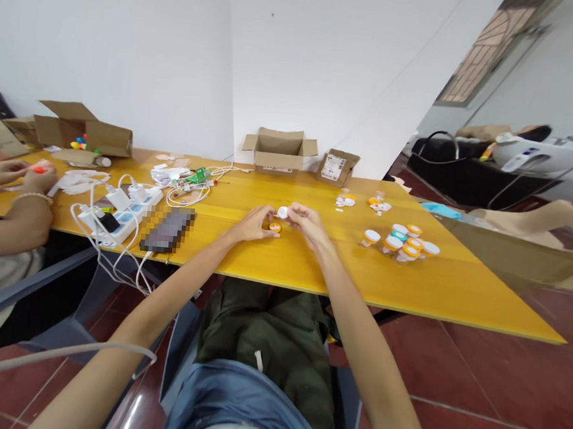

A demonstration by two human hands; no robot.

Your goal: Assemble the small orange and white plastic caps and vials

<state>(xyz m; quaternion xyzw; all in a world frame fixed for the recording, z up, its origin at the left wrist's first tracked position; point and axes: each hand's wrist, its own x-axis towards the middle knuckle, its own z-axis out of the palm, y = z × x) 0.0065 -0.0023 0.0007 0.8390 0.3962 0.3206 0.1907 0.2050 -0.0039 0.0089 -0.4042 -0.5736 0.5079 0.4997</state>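
My left hand (pixel 257 225) curves round a small orange-rimmed piece (pixel 275 227) with a pale centre, its thumb along the near side. Whether this is a pill bottle or only its cap ring, I cannot tell. Just above it, my right hand (pixel 308 225) pinches a white cap (pixel 283 211) between thumb and fingers. The tips of my left fingers come close to that cap. To the right stand several pill bottles with white, orange and teal caps, one white-capped bottle (pixel 370 237) a little apart from the group.
Small caps and parts lie in two piles, one pile (pixel 346 201) nearer the middle. An open cardboard box (pixel 279 153) and a smaller box (pixel 337 167) stand against the wall. A power strip (pixel 130 215), cables and a blurred phone (pixel 167 229) lie left, beside another person's hands (pixel 44 179).
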